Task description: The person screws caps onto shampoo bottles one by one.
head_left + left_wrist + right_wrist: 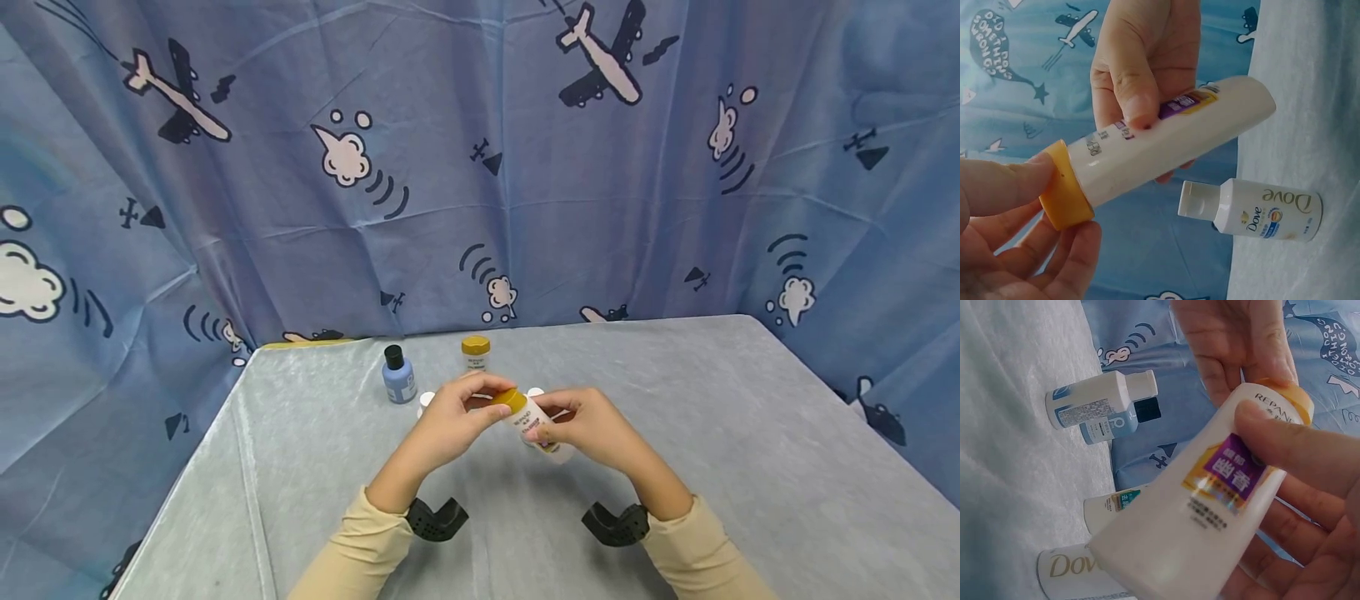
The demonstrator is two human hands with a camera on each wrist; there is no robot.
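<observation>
Above the table, my right hand grips a white shampoo-like bottle round its body, thumb near the purple and gold label. The bottle is tilted, its yellow cap toward the left. Fingers and thumb of my left hand pinch that cap from both sides. In the left wrist view the cap sits against the bottle's neck end. A white Dove bottle stands upright behind the held one, partly covered by my hands in the head view.
On the grey-covered table, a blue bottle with a black cap stands back left. Next to it is a white-capped bottle. Another yellow-capped bottle stands behind my hands. A patterned blue curtain hangs beyond.
</observation>
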